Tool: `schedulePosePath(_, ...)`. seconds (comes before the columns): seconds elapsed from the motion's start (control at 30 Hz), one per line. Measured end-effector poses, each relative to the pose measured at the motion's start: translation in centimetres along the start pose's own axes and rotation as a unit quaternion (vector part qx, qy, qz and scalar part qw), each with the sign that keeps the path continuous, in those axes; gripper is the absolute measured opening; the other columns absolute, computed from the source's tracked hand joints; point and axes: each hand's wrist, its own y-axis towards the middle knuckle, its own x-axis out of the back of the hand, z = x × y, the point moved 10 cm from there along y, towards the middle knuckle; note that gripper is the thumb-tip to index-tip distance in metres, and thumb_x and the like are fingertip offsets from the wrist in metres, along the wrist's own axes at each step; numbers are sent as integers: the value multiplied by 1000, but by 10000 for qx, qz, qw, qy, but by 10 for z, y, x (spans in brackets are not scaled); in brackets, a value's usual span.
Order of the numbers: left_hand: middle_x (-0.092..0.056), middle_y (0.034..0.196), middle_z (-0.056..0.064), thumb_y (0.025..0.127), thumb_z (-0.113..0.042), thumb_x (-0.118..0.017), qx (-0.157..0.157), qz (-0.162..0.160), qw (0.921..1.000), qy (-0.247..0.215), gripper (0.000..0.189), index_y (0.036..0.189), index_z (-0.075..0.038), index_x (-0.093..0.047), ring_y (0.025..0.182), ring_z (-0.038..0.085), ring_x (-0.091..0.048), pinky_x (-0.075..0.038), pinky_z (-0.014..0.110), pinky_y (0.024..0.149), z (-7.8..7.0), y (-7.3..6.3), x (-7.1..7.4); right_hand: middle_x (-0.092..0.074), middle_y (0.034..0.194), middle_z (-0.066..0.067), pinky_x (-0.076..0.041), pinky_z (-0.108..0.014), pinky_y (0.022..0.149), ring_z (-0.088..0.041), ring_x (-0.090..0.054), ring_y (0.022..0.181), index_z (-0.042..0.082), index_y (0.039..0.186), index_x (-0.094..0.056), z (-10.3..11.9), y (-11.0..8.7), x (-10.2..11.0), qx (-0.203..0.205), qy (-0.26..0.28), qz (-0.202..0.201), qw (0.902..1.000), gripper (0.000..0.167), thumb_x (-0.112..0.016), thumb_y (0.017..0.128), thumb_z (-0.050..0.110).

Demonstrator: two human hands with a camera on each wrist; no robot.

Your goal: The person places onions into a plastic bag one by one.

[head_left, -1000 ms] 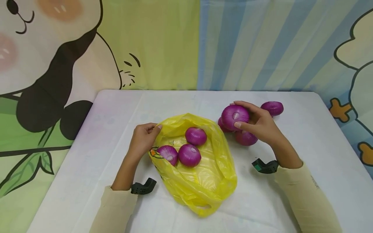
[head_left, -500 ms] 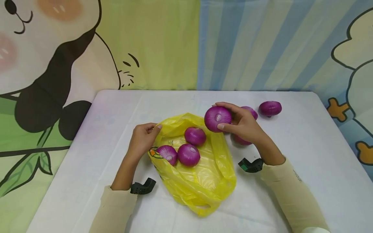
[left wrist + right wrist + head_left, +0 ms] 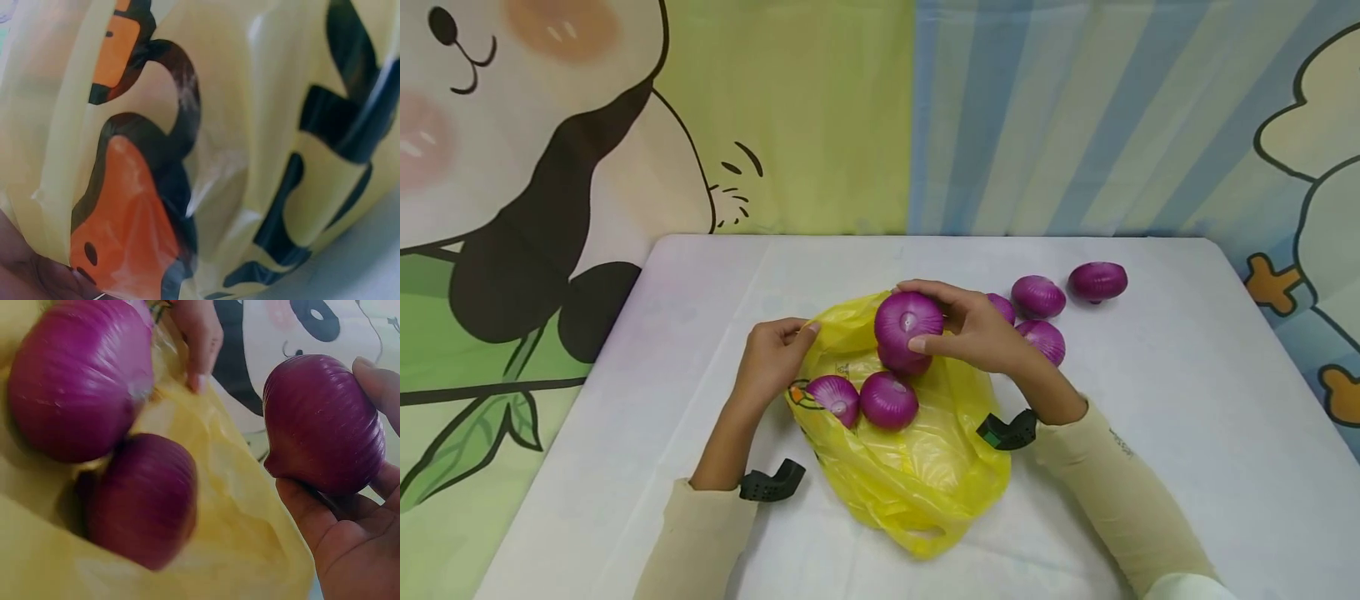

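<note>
My left hand (image 3: pixel 771 357) pinches the left edge of a yellow plastic bag (image 3: pixel 951 433) that lies with its mouth spread. In my right hand (image 3: pixel 977 329) is a purple onion (image 3: pixel 908 321), gripped between thumb and fingers over the far part of the bag. Three more onions are inside the bag; the held one partly covers the farthest of them, and a round onion (image 3: pixel 889 401) lies nearest me. The right wrist view shows the held onion (image 3: pixel 325 425) above the bag's rim, apart from those inside. Printed bag plastic (image 3: pixel 231 156) fills the left wrist view.
Several loose onions, one being a dark onion (image 3: pixel 1097 282), sit on the white table (image 3: pixel 1150 467) at the back right. One of these is partly behind my right hand. A cartoon-printed cloth (image 3: pixel 820 117) hangs behind the table.
My right hand has carried the onion leftward from the loose group at the right to over the bag. My left hand still holds the bag's edge in the same place.
</note>
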Motion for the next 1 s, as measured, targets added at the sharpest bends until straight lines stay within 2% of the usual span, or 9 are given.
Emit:
schedulePosePath(0.2, -72, 77, 5, 98, -37, -58, 100, -1, 9999, 71, 38, 108, -4, -73, 70, 21, -59, -47, 31, 58, 1, 1, 0, -50, 140, -8, -49, -36, 92, -24, -56, 118, 5, 141, -49, -12, 9, -27, 44, -54, 483, 9988, 61, -73, 85, 1)
schedulePosePath(0.3, -72, 78, 5, 97, -37, -59, 119, 4, 9999, 49, 38, 108, -4, -73, 70, 21, -60, -47, 32, 58, 2, 1, 0, -52, 137, -8, -50, -36, 89, -23, -57, 115, 7, 141, -50, -17, 14, -33, -118, -1, 531, 9985, 60, -74, 86, 3)
schedulePosePath(0.43, -70, 72, 5, 97, -37, -59, 99, -11, 9999, 54, 36, 107, -4, -73, 66, 21, -57, -44, 30, 54, 2, 1, 0, -53, 133, -9, -51, -36, 89, -24, -58, 113, 5, 141, -48, -20, 18, -40, -228, 57, 666, 9975, 60, -73, 87, 5)
schedulePosePath(0.57, -69, 69, 5, 97, -35, -59, 53, -16, 10000, 32, 35, 106, -4, -73, 64, 21, -56, -44, 29, 53, 0, 1, 0, -51, 132, -8, -51, -36, 88, -24, -58, 114, 4, 141, -48, -23, 19, -45, -216, 25, 801, 9966, 60, -73, 87, 6)
schedulePosePath(0.7, -71, 75, 5, 97, -34, -60, 36, -23, 10000, 2, 35, 106, -3, -73, 67, 21, -59, -46, 29, 55, -1, 2, -1, -47, 135, -8, -50, -36, 91, -24, -55, 117, 4, 142, -46, -24, 19, -50, -110, -13, 967, 9953, 62, -73, 86, 3)
schedulePosePath(0.8, -72, 78, 6, 97, -34, -60, 42, -23, 10000, -34, 35, 106, -3, -73, 67, 20, -61, -48, 28, 55, -1, 2, -1, -44, 138, -11, -46, -39, 96, -26, -52, 121, 1, 143, -43, -19, 19, -53, 63, 0, 1082, 9941, 65, -72, 85, -2)
schedulePosePath(1.0, -73, 81, 9, 97, -34, -61, 4, -55, 9998, -179, 36, 105, -1, -73, 67, 20, -64, -49, 27, 55, -1, 2, 0, -40, 139, -29, -28, -53, 108, -42, -40, 130, -13, 136, -43, 11, 16, -51, 566, 67, 943, 9939, 58, -68, 84, -13)
